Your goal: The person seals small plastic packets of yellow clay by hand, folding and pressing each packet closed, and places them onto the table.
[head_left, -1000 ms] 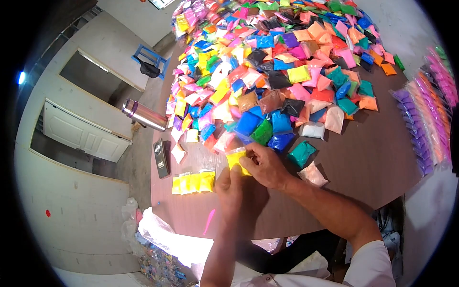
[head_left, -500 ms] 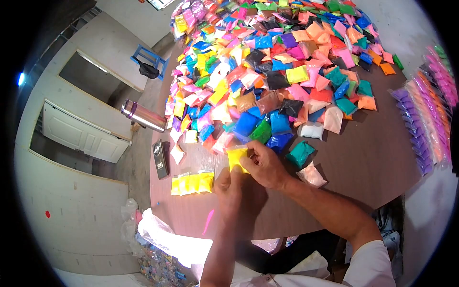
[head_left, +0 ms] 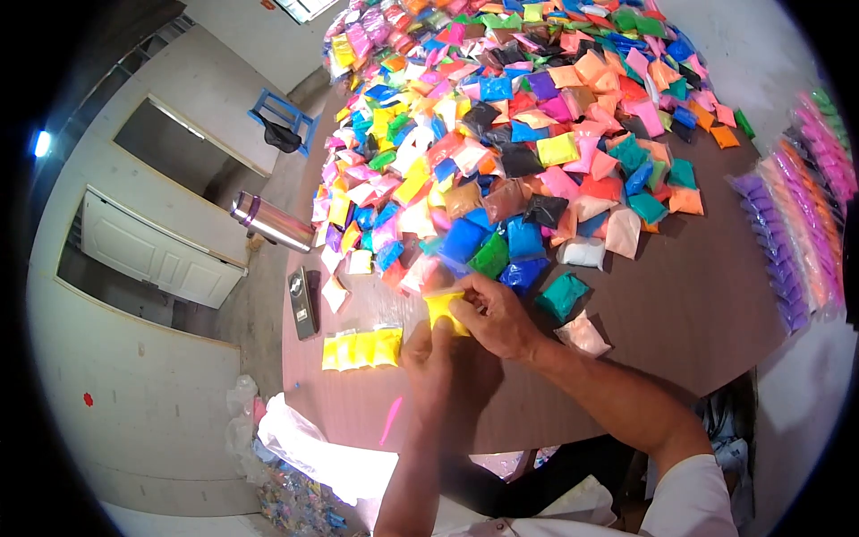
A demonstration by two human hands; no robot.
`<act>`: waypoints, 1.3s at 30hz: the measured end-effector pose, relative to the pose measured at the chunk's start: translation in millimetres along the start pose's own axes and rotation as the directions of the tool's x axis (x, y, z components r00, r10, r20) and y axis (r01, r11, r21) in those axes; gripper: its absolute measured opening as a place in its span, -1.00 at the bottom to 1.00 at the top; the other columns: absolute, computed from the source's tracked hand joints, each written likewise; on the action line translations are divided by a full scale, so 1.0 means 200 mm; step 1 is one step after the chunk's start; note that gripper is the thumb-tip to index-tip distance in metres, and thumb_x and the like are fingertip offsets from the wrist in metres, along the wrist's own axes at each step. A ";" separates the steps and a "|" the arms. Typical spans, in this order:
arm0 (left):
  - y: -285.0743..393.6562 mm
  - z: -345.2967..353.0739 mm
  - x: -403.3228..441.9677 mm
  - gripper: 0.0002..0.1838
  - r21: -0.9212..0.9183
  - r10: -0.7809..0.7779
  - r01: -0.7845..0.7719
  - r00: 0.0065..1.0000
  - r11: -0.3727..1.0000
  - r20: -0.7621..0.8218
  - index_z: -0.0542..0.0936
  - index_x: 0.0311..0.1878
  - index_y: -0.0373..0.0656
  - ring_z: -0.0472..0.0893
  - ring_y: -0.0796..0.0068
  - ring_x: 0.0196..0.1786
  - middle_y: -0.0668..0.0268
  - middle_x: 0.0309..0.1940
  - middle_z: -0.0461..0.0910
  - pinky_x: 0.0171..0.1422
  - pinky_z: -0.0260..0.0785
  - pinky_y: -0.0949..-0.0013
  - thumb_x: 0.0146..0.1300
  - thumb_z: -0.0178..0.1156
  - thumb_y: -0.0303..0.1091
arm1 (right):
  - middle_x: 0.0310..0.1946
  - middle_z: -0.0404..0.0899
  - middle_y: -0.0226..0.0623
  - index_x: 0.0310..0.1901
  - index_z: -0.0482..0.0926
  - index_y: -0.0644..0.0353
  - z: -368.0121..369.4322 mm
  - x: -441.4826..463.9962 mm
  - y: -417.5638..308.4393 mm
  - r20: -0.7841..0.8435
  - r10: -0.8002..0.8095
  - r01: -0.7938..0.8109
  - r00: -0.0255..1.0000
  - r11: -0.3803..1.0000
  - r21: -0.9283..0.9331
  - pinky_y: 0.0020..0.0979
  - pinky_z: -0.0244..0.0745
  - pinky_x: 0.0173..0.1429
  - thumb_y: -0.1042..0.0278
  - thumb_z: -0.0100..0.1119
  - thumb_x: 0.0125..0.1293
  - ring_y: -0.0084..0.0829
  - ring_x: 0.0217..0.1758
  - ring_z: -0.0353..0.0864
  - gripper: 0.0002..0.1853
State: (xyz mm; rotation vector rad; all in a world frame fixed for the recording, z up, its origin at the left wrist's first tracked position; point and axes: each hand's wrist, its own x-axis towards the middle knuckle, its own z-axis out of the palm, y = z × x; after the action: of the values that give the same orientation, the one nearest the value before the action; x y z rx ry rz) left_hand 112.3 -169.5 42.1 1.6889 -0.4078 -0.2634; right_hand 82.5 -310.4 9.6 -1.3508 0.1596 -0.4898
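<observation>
A small yellow packet (head_left: 442,309) is held between both hands near the front of the brown table. My left hand (head_left: 428,347) pinches its lower edge, with the thumb pressed on the front. My right hand (head_left: 494,315) has its fingers closed on the packet's upper right side. To the left lies a row of several yellow packets (head_left: 362,348), side by side. Just beyond the hands is a large pile of coloured packets (head_left: 501,161). A teal packet (head_left: 562,297) and a pale peach packet (head_left: 583,335) lie to the right of my right hand.
A steel flask (head_left: 271,221) and a dark rectangular device (head_left: 302,302) are at the table's left side. A pink strip (head_left: 390,421) lies near the front edge. Strips of purple packets (head_left: 771,251) and other colours are at the far right.
The view has shifted very slightly. Both hands still hold the yellow packet in nearly the same place, and its top now looks tilted a little lower.
</observation>
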 end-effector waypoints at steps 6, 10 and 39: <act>0.03 0.03 0.00 -0.69 -0.083 -0.011 0.007 0.999 0.997 -0.047 0.68 -0.19 -0.21 0.42 0.73 -0.31 0.51 -0.39 0.56 -0.16 0.28 0.53 0.62 0.20 -0.18 | -0.23 0.67 -0.12 -0.07 0.64 0.33 -0.01 -0.01 0.00 0.005 -0.009 0.009 1.000 0.997 -0.076 -0.27 0.58 0.00 0.29 0.23 0.42 -0.35 -0.15 0.68 -0.75; 0.03 0.02 -0.01 -0.68 -0.091 0.020 -0.022 0.999 0.996 -0.027 0.68 -0.22 -0.21 0.36 0.74 -0.31 0.54 -0.39 0.52 -0.17 0.23 0.54 0.62 0.20 -0.17 | -0.29 0.66 -0.24 -0.08 0.63 0.32 0.00 -0.02 0.01 0.020 -0.037 0.039 0.999 0.992 -0.120 -0.35 0.57 -0.11 0.34 0.24 0.41 -0.47 -0.23 0.65 -0.79; -0.11 -0.06 0.03 -0.73 -0.079 0.034 -0.039 0.998 0.996 -0.061 0.65 -0.24 -0.22 0.39 0.79 -0.30 0.56 -0.40 0.50 -0.22 0.24 0.56 0.62 0.17 -0.28 | -0.43 0.65 -0.19 -0.20 0.64 0.34 0.01 -0.03 0.01 0.059 -0.112 0.123 0.992 0.963 -0.241 -0.33 0.54 -0.23 0.34 0.24 0.44 -0.50 -0.37 0.61 -0.80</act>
State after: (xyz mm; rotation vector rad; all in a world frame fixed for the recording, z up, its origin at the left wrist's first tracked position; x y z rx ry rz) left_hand 125.5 -158.1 22.1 1.6048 -0.3788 -0.1998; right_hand 78.8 -306.3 8.0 -1.6186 0.1051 -0.5522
